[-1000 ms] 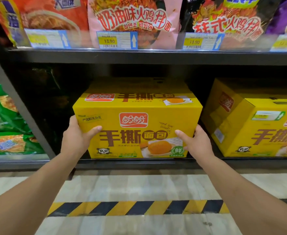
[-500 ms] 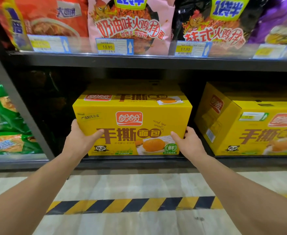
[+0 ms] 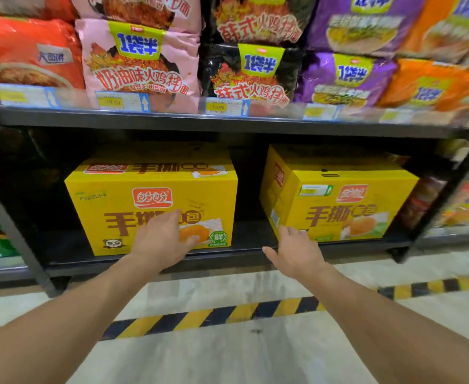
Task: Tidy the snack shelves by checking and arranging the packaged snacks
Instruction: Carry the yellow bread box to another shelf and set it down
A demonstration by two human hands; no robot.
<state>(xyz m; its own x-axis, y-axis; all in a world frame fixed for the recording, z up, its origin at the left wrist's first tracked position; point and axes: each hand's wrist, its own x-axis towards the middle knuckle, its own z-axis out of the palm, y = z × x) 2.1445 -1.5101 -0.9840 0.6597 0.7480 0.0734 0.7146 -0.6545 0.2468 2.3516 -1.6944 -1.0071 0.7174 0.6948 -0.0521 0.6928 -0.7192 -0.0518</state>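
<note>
Both hands empty, fingers spread: left hand point(image 3: 162, 239) hovers before the left yellow box point(image 3: 122, 209), right hand point(image 3: 294, 252) by the right yellow box point(image 3: 338, 200), at its corner. Both boxes sit on the bottom shelf point(image 3: 248, 236); a one-corner tug could skew that box off the edge.

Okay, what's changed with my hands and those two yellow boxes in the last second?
Both hands let go of the left yellow box, which they had gripped by its sides. The left hand is now open in front of its front face. The right hand, also open, has moved right, toward the right yellow box and its lower corner. Both boxes stay on the bottom shelf, with the noodle bags above.
</note>
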